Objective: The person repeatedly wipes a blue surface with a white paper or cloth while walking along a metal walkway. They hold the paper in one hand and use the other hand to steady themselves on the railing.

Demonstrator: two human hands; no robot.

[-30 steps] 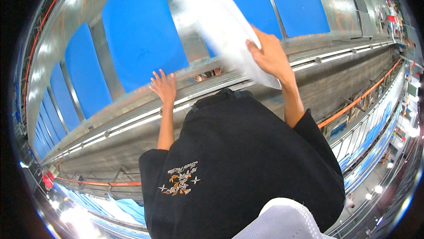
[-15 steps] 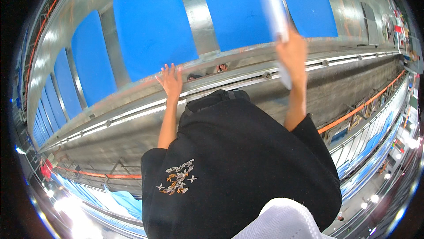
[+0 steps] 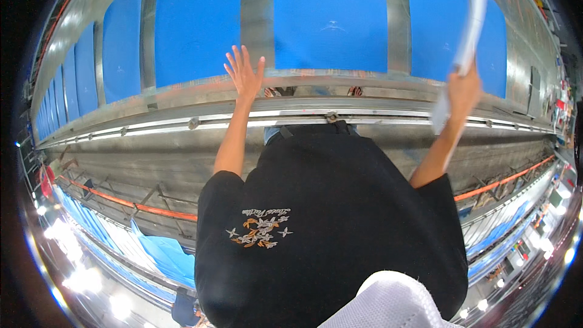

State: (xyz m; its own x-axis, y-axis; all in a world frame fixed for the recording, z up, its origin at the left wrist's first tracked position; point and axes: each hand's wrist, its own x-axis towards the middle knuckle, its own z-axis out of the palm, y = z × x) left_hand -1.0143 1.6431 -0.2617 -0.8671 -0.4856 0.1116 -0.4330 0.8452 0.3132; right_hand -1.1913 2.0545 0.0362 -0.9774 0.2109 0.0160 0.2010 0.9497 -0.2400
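Metal conveyor frame [image 3: 182, 123] with blue panels [image 3: 331, 15], about eight visible; factory hall, bright lights at rim. One white sheet [image 3: 467, 43], edge-on, gripped in right hand [image 3: 463, 88]. Left hand [image 3: 245, 74] open, fingers spread over frame edge. Since earlier: sheet shifted rightward, left hand raised higher.

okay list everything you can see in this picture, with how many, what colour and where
Blue panels: several, blue, in a row along the top, curving down the left.
Metal dividers: several, grey, upright between the panels.
Metal rail: one, grey, running across the middle.
Orange bar: one, orange, lower left, and again at right.
White sheet: one, white, blurred, upper right, gripped in the right hand.
Black shirt: one, with a flower print, bottom centre.
Left hand: open, fingers spread, at the panel's lower edge.
Right hand: closed on the white sheet.
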